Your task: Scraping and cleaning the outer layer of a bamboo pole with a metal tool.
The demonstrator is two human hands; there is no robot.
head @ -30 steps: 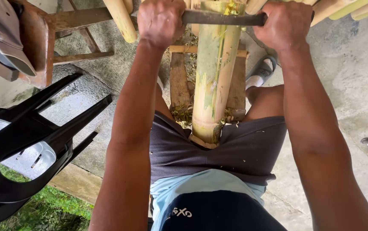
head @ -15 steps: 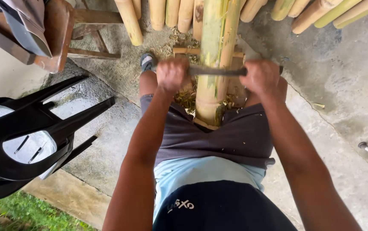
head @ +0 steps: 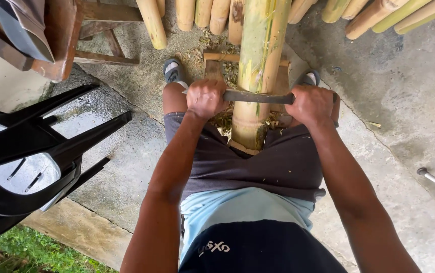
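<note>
Grey concrete floor [head: 404, 116] fills most of the frame, damp and stained, with a strip of grass at the lower left. You sit with a thick green-yellow bamboo pole [head: 258, 65] running from the top centre of the frame down between your knees, its cut end resting against your dark shorts. Your left hand [head: 206, 97] is closed tight around one end of a dark metal blade [head: 255, 96], and your right hand [head: 311, 105] is closed tight around the other end. This blade lies crosswise on the pole, touching its upper face, just above the cut end. Shavings [head: 222, 119] lie scattered under the pole near your left hand. More bamboo poles [head: 379, 17] lie in a row along the top edge. An overturned black plastic chair [head: 30, 151] fills the left side, and a wooden stool [head: 76, 30] stands at the upper left.
</note>
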